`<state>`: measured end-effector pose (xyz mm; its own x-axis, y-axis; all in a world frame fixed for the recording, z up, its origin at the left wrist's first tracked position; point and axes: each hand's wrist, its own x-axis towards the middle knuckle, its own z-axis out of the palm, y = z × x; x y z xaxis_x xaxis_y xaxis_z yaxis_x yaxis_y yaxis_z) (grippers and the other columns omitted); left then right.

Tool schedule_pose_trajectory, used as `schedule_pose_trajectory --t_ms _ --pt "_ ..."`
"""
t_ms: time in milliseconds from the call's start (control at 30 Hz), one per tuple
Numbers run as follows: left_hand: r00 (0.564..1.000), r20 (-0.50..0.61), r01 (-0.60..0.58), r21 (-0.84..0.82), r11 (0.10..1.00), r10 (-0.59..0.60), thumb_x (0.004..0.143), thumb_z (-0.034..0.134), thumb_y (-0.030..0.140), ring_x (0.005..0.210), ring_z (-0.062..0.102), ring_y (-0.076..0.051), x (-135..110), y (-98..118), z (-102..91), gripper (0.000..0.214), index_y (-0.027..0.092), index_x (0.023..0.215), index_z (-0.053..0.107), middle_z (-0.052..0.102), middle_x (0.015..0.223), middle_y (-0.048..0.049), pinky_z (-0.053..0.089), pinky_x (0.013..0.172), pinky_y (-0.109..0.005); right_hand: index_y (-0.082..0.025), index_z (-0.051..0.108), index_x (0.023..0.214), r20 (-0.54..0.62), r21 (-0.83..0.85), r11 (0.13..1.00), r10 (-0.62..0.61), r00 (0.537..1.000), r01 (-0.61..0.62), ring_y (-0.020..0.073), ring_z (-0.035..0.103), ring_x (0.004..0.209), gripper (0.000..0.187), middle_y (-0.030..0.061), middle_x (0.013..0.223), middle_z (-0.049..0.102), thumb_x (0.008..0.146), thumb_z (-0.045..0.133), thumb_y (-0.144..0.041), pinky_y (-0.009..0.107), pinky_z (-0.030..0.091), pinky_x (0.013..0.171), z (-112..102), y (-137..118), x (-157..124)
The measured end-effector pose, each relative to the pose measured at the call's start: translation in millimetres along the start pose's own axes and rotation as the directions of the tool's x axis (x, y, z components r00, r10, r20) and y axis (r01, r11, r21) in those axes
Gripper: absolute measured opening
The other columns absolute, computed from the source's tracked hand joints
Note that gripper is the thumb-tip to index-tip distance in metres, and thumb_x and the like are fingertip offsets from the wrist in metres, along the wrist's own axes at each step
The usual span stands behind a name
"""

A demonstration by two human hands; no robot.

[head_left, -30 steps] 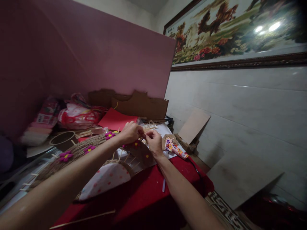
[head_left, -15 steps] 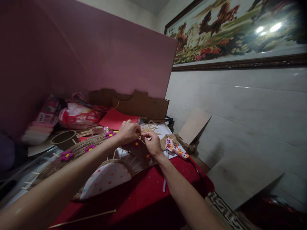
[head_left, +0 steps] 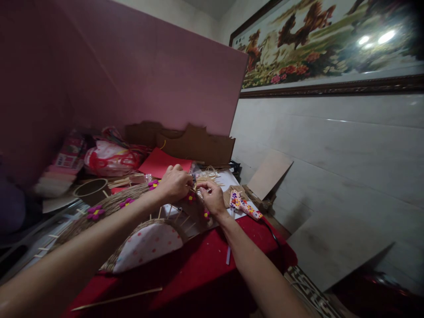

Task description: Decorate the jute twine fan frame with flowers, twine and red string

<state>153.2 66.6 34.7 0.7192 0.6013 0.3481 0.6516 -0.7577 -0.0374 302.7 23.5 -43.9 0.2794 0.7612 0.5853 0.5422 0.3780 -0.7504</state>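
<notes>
straw strand [head_left: 209, 179] | left hand [head_left: 175, 183] pinching | right hand [head_left: 212, 199] pinching | packet [head_left: 65, 160] label blurred

Whatever the left hand [head_left: 175, 182] and right hand [head_left: 212, 197] pinch between their fingers is too small to tell.

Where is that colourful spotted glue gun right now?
In the head view, the glue gun lies just right of the right hand, by the red cloth's far right corner.
</notes>
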Motion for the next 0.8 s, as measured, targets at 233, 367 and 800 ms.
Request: schedule_pose_trajectory --t_ms 233,367,800 --pt "1.000 0.010 -0.010 0.019 1.000 0.010 0.076 0.051 0.024 0.095 0.048 -0.026 -6.0 -1.0 -1.5 0.020 0.024 0.076 0.071 0.071 0.084 -0.0065 0.030 0.080 -0.040 -0.021 0.065 0.065 0.000 -0.040 0.999 0.004 1.000 -0.004 0.0181 0.058 0.077 0.019 0.0009 0.076 0.066 0.067 0.048 -0.013 0.030 0.044 0.076 -3.8 -6.8 -3.1" --pt "1.000 -0.002 0.000 0.042 0.999 0.000 0.077 0.050 0.025 0.094 0.047 -0.026 -6.7 -0.1 1.2 0.020 0.024 0.075 0.070 0.070 0.083 -0.0068 0.030 0.079 -0.040 -0.022 0.066 0.068 0.028 -0.072 0.997 -0.012 1.000 0.014 0.0182 0.059 0.081 0.016 0.0001 0.077 0.067 0.069 0.051 -0.016 0.030 0.045 0.078 -3.2 -6.2 -4.6" --pt "0.998 -0.010 -0.059 0.075 0.995 0.060 0.077 0.052 0.024 0.092 0.046 -0.027 -10.3 -0.8 1.1 0.018 0.023 0.070 0.069 0.069 0.081 -0.0077 0.028 0.076 -0.040 -0.022 0.064 0.071 0.042 -0.128 0.992 0.001 0.999 0.005 0.0180 0.059 0.076 0.012 0.0006 0.074 0.066 0.075 0.053 -0.021 0.030 0.045 0.074 -0.5 -5.3 -5.4"
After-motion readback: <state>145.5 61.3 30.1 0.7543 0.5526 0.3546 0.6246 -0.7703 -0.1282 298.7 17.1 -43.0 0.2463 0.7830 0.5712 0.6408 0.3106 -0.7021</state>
